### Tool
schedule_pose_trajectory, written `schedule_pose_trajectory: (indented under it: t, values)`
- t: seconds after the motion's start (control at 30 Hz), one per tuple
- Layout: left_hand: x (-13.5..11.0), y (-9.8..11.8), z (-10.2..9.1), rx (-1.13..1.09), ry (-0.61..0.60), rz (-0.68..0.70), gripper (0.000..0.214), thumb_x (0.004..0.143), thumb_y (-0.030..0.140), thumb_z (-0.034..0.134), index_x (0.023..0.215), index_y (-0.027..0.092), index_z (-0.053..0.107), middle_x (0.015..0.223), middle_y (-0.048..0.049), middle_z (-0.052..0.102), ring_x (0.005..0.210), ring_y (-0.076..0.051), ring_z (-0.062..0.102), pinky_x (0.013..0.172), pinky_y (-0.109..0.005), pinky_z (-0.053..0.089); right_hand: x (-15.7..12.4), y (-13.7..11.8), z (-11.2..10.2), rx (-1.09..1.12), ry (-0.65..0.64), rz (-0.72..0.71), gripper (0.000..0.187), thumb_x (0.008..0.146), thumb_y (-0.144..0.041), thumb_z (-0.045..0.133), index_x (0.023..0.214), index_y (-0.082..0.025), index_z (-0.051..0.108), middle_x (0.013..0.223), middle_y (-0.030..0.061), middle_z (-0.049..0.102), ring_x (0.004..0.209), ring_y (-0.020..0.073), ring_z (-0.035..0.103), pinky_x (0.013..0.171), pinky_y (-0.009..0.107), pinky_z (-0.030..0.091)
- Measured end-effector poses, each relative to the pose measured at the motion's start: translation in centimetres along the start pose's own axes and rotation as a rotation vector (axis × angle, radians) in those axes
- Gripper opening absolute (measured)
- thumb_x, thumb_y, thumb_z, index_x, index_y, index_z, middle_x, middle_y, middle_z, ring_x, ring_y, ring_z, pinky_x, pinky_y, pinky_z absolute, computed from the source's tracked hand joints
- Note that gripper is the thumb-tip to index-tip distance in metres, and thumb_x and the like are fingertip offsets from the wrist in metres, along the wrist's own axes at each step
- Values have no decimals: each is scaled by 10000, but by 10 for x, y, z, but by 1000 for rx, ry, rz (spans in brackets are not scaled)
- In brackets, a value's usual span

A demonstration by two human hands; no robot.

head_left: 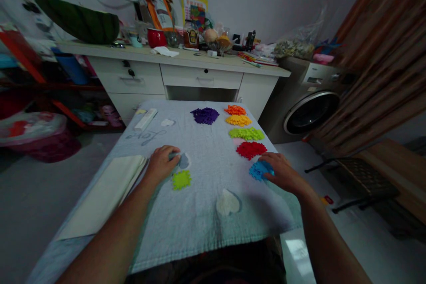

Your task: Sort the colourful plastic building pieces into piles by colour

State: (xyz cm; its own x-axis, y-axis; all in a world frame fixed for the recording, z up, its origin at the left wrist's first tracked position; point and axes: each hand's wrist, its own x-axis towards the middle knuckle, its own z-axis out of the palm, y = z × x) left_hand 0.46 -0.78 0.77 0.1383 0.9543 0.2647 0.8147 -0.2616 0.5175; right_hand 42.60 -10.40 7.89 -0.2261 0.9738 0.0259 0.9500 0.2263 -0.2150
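My right hand is on the blue plastic pieces at the table's right side, fingers and thumb curved over the pile. My left hand rests on the cloth, thumb and forefinger apart, with no object visible between them. Just below it lies a flat lime-green square with notched edges. Beyond the blue pile, small toothed pieces form a row of heaps: red pieces, light green pieces, yellow pieces and orange pieces. A dark purple heap sits near the far edge.
A pale cloth with heart prints covers the table. Folded cream fabric and a long white box lie on its left. Behind stands a cluttered white desk; a washing machine is on the right, a stool nearer.
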Motion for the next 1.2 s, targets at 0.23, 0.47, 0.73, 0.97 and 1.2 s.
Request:
schedule_pose_trajectory:
  t: [0.23, 0.47, 0.73, 0.97, 1.2]
  values:
    - [1, -5, 3, -6, 0, 13, 296, 782, 371, 512, 958, 204, 681, 1036, -69, 699, 1010, -259, 623, 950, -404, 453, 33, -91, 7, 142, -5, -215, 448, 824, -235, 633, 1266, -176, 593, 1350, 134, 554, 1270, 278, 460, 1083, 474, 343]
    - [0, -1, 1, -26, 13, 22, 267, 793, 349, 520, 953, 203, 676, 1033, -64, 696, 1018, -251, 610, 959, -403, 440, 67, -185, 52, 197, -176, -494, 611, 811, -319, 697, 1367, -144, 513, 1416, 146, 504, 1254, 295, 446, 1057, 453, 361]
    - [-1, -5, 4, -32, 46, 28, 235, 794, 339, 530, 939, 223, 674, 1021, -43, 693, 1001, -234, 610, 947, -381, 444, 77, -195, 88, 259, -96, -534, 288, 905, -274, 583, 1173, -178, 628, 1230, 108, 625, 1120, 243, 533, 975, 399, 398]
    - [0, -4, 4, -26, 34, 24, 241, 783, 333, 536, 940, 216, 676, 1011, -53, 700, 998, -249, 616, 939, -398, 446, 81, -182, 80, 493, -63, -241, 308, 987, -225, 389, 1222, -188, 585, 1030, 66, 683, 930, 176, 606, 868, 305, 444]
    - [-1, 2, 0, -8, 12, -12, 245, 793, 333, 534, 953, 220, 682, 1037, -55, 696, 1024, -256, 609, 937, -401, 449, 82, -166, 83, 288, 61, -81, 554, 832, -327, 646, 1345, -185, 492, 1328, 132, 510, 1200, 272, 440, 1024, 434, 353]
